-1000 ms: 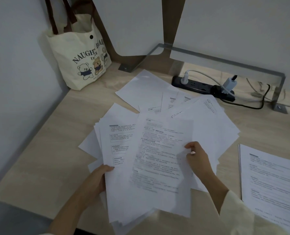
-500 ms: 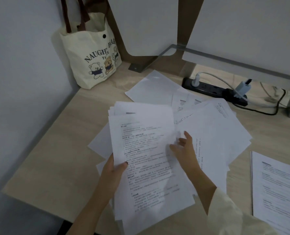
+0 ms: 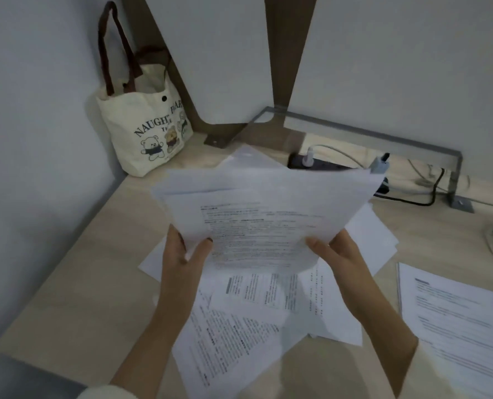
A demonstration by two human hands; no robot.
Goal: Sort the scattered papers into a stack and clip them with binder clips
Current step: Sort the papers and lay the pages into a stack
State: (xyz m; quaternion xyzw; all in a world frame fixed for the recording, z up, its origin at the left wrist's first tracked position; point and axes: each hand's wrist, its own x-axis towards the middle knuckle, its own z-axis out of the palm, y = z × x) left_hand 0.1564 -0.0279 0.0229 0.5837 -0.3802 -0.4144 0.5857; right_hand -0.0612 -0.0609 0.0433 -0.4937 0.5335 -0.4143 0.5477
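Observation:
A loose bundle of printed white papers is lifted off the desk and held in front of me. My left hand grips its lower left edge, thumb on the top sheet. My right hand holds its lower right edge, thumb on the front. More printed sheets lie scattered on the wooden desk below my hands. A separate neat stack of printed pages lies at the right. No binder clips are visible.
A cream tote bag with bear prints leans in the back left corner. A black power strip with plugs and cables runs along the back, beside a metal bracket. The wall is close on the left.
The bundle was on the desk under my hands; now both hands have raised it up off the scattered sheets, and my right hand has taken hold of its right edge.

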